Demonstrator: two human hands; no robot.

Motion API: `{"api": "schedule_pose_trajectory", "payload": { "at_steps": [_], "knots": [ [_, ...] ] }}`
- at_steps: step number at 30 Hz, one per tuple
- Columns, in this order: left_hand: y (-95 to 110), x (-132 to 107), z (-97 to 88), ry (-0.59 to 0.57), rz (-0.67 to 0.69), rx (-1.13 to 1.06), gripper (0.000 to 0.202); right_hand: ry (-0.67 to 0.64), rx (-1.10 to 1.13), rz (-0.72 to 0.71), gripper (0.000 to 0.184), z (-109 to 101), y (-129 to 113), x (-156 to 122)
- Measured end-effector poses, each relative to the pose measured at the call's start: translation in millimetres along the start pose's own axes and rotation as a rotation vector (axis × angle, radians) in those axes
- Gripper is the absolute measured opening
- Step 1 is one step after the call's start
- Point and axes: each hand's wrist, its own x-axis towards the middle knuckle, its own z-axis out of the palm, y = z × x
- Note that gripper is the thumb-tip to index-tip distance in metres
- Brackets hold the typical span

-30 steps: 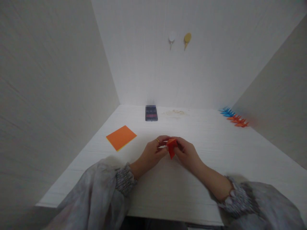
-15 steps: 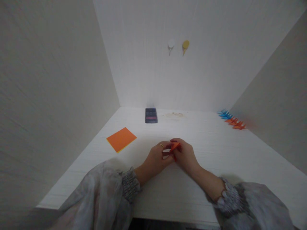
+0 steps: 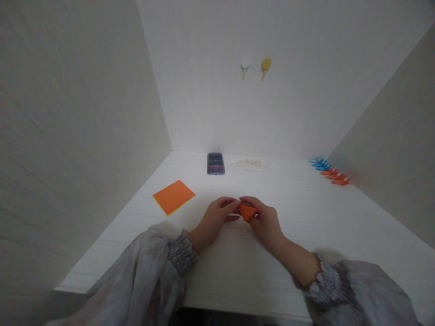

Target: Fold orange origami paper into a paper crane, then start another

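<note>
A small folded orange paper piece is held just above the white table, near its middle. My left hand, with a ring on one finger, pinches the paper's left side. My right hand grips its right side with the fingers curled round it. The paper shows as a flat triangle pointing down and right. Both hands' fingers are closed on it.
A stack of square orange paper sheets lies to the left. A dark phone stands at the back. Blue folded figures and orange folded figures line the right wall. Two round hooks hang on the back wall.
The folded paper has been turned in my fingers from a downward point to a flatter triangle. My hands shifted slightly but stay together at the table's middle.
</note>
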Motion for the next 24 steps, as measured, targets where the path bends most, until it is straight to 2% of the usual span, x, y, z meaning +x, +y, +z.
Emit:
{"api": "schedule_pose_trajectory", "payload": {
  "at_steps": [6,10,14,17,24],
  "knots": [
    [-4.5,3.4,-5.0,-0.040,0.005,-0.083,0.024,-0.058,-0.031,-0.076,0.032,-1.4,-3.6,-0.3],
    [-2.7,2.1,-3.3,-0.037,0.007,-0.119,0.028,-0.017,0.038,-0.080,0.027,-2.2,-4.4,0.2],
    [-0.3,0.8,-1.8,-0.002,0.012,-0.102,0.030,0.064,0.030,-0.052,0.016,-1.8,-0.8,1.9],
    [1.1,1.5,-2.0,0.024,0.013,-0.075,0.029,0.043,0.091,-0.028,0.012,-1.1,1.1,1.7],
    [3.6,3.0,-4.5,0.027,0.018,-0.092,0.028,0.006,0.302,0.114,0.019,1.6,1.6,0.4]
  ]
}}
